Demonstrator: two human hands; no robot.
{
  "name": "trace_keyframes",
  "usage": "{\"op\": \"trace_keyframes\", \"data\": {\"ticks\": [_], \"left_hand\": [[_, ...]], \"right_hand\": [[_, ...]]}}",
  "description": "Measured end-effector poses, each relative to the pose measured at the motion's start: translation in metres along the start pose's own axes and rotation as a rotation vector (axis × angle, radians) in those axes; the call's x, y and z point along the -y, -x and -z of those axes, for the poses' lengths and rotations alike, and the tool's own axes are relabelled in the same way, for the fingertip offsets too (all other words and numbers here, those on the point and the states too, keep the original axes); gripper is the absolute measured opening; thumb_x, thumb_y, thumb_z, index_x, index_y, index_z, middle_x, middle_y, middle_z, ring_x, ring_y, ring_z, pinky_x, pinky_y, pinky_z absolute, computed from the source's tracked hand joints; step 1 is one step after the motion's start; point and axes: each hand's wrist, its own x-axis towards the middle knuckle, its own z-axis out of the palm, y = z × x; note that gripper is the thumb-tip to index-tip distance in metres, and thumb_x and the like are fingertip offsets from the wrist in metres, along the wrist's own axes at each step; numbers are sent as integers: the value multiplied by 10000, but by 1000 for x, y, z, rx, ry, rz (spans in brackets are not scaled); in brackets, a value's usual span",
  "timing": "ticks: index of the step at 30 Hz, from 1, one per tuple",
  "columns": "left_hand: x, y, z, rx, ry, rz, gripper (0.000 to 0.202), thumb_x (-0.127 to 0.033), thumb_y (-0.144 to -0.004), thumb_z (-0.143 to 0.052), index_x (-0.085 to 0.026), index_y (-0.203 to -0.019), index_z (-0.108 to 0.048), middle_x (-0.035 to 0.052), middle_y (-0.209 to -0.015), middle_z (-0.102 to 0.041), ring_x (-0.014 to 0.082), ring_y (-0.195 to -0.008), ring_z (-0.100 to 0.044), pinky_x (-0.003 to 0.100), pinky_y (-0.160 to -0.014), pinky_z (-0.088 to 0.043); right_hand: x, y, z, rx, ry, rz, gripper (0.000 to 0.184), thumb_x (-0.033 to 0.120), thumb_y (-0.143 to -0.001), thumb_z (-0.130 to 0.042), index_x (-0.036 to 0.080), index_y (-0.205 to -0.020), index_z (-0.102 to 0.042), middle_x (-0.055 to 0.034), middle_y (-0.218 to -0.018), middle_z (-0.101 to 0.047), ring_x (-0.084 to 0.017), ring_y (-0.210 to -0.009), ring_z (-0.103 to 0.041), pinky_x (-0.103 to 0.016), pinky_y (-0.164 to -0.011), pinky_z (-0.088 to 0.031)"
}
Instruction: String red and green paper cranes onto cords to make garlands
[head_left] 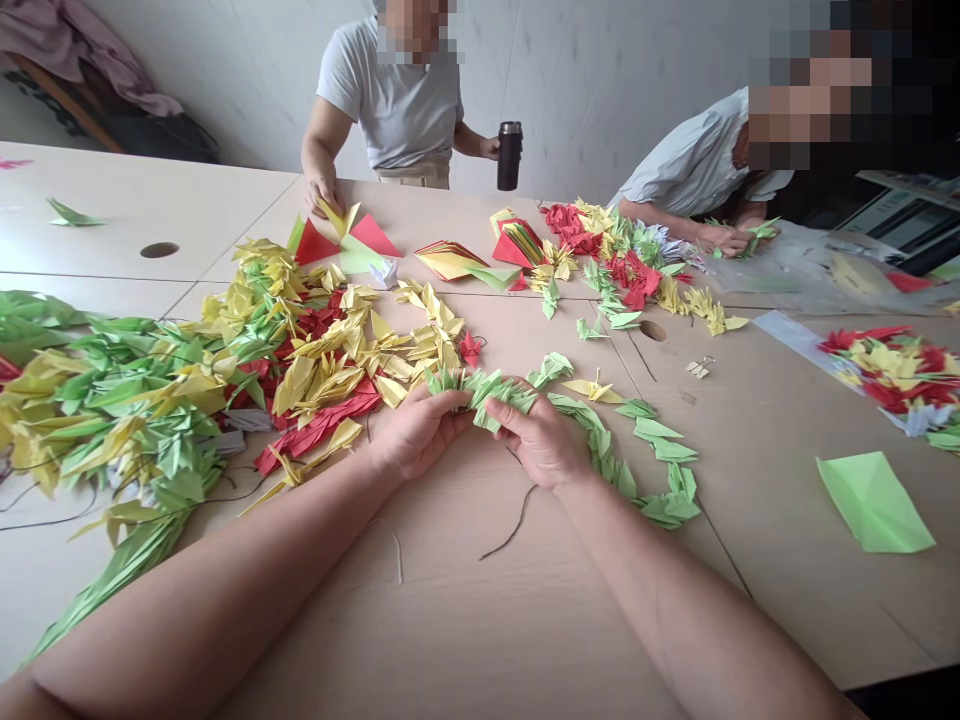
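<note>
Both of my hands grip a string of green folded paper cranes point(501, 396) above the middle of the table. My left hand point(426, 428) pinches its left end, while my right hand point(541, 436) closes round the bunched part beside it. From my right hand the green strand point(600, 440) curves over the table and loops back. A dark thread point(517, 525) hangs down between my wrists. Just beyond the strand lies a single yellow paper crane point(594, 389). Left of my hands spreads a heap of yellow paper cranes point(322, 365), mixed with red ones.
Strings of green and yellow cranes point(142, 400) cover the left side. A co-worker's hand point(324, 195) touches coloured paper at the back; their other hand holds a dark flask point(509, 156). Another person's hands point(726, 238) hold green cranes. A green paper sheet point(874, 502) lies right.
</note>
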Motion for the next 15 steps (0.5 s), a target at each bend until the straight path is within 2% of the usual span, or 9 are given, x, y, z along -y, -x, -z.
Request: {"op": "trace_keyframes", "data": {"ticks": [2, 4, 7, 10, 15], "left_hand": [[0, 0, 0, 31, 7, 10, 154, -60, -696, -669, -113, -841, -677, 34, -829, -697, 132, -750, -649, 235, -736, -555], [0, 1, 0, 62, 20, 19, 177, -56, -690, -656, -115, -855, -678, 35, -845, -697, 132, -755, -646, 229, -727, -549], [1, 1, 1, 94, 35, 31, 185, -63, -707, -660, -123, -881, -671, 34, -869, -695, 127, -778, -646, 225, -744, -541], [2, 1, 2, 114, 31, 25, 244, -76, -732, -664, -146, -966, -669, 30, -902, -700, 122, -791, -648, 218, -745, -538], [-1, 2, 1, 84, 19, 63, 312, -103, -745, -647, -150, -1053, -670, 66, -1010, -716, 146, -822, -667, 234, -735, -553]], "right_hand": [[1, 1, -1, -1, 5, -1, 433, 319, -582, -888, 271, -947, -660, 47, -768, -631, -117, -649, -497, -250, -566, -386], [1, 1, -1, 30, 34, 8, 432, 332, -610, -877, 277, -986, -671, 42, -796, -639, -113, -651, -494, -246, -565, -386], [-1, 1, 0, 90, 89, 55, 334, 348, -675, -844, 281, -965, -692, 35, -823, -641, -112, -678, -497, -240, -578, -389], [-3, 0, 1, 92, 114, 79, 275, 363, -690, -833, 266, -908, -697, 32, -780, -622, -118, -683, -494, -242, -587, -388], [-2, 1, -1, 58, 115, 58, 305, 362, -651, -842, 244, -888, -690, 32, -754, -606, -126, -675, -497, -254, -591, -392]]}}
